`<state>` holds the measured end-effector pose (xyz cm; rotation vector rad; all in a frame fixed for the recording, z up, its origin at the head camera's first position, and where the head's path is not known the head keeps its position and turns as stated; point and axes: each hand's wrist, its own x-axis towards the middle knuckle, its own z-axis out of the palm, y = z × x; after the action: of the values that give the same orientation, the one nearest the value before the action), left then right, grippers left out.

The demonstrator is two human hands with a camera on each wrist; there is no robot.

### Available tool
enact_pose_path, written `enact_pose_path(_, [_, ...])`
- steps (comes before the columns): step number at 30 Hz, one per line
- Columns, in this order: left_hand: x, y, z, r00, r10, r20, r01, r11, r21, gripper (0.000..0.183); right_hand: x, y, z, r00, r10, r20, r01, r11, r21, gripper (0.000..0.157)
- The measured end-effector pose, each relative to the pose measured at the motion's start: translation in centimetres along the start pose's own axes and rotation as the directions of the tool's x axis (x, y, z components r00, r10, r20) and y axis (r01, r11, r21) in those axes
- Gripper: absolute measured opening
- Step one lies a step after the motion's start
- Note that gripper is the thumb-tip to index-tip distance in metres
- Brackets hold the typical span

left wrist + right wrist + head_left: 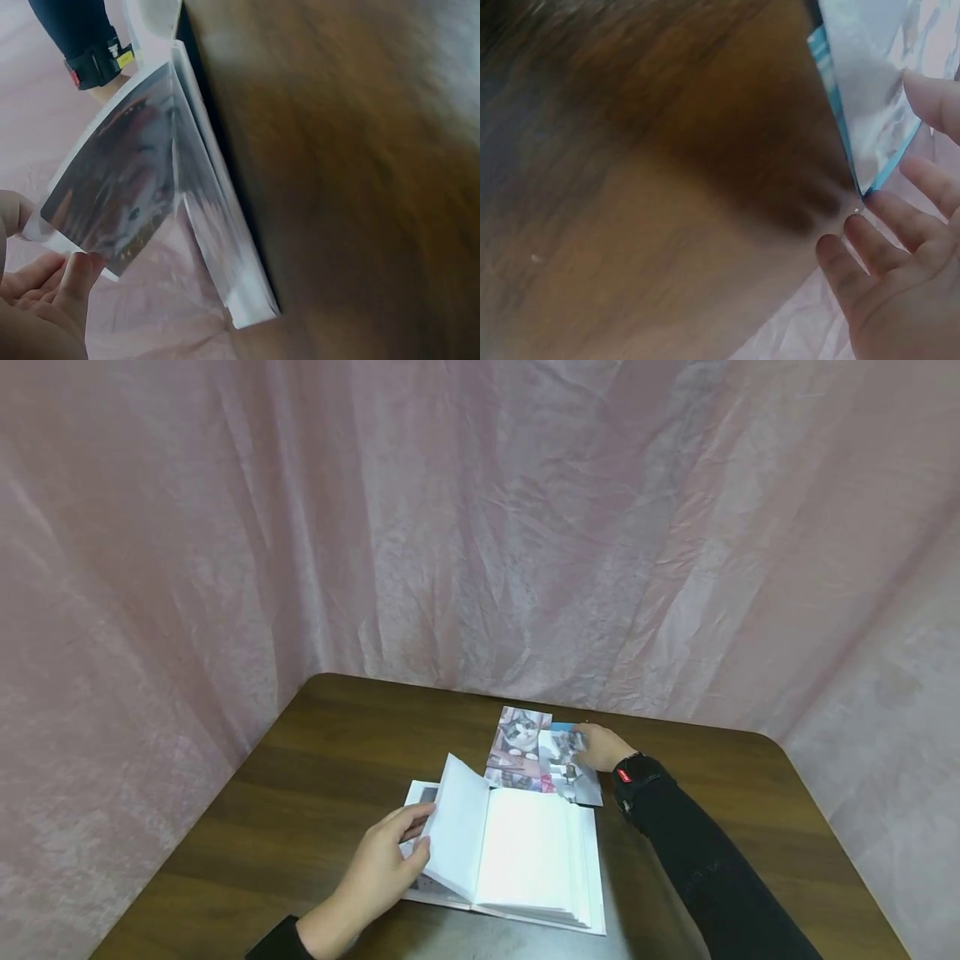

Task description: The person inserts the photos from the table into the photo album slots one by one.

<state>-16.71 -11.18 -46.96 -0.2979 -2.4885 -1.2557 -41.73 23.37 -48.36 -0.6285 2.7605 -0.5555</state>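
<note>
A white photo album [525,852] lies open on the table. My left hand [386,856] pinches the outer edge of a raised album page [459,827], thumb on one side and fingers on the other. In the left wrist view, a dark photo [124,176] shows on that page's underside. Behind the album, my right hand [600,747] holds the far right edge of a grey-and-white cat photo [564,768]. Its thumb [934,101] lies on the photo's face and its fingers are at the corner. A blue-edged photo [836,97] peeks out underneath.
Left of the held photo lies another cat photo [519,735], partly overlapped by it. The brown wooden table [330,760] reaches back to a pink curtain [480,527] that hangs around its far side.
</note>
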Motion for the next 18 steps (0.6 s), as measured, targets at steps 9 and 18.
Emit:
enact_pose_path(9, [-0.5,-0.8,-0.8,1.0,-0.024,0.0,0.024,0.994,0.11,0.042,0.1,0.6,0.5,0.998,-0.054,-0.044,0.053,0.998,-0.028,0.061])
enact_pose_path(18, [-0.7,-1.0,-1.3,0.995,-0.072,0.073,0.049,0.96,0.277,0.038,1.2,0.9,0.7,0.992,-0.098,-0.08,0.092,0.993,-0.076,0.057])
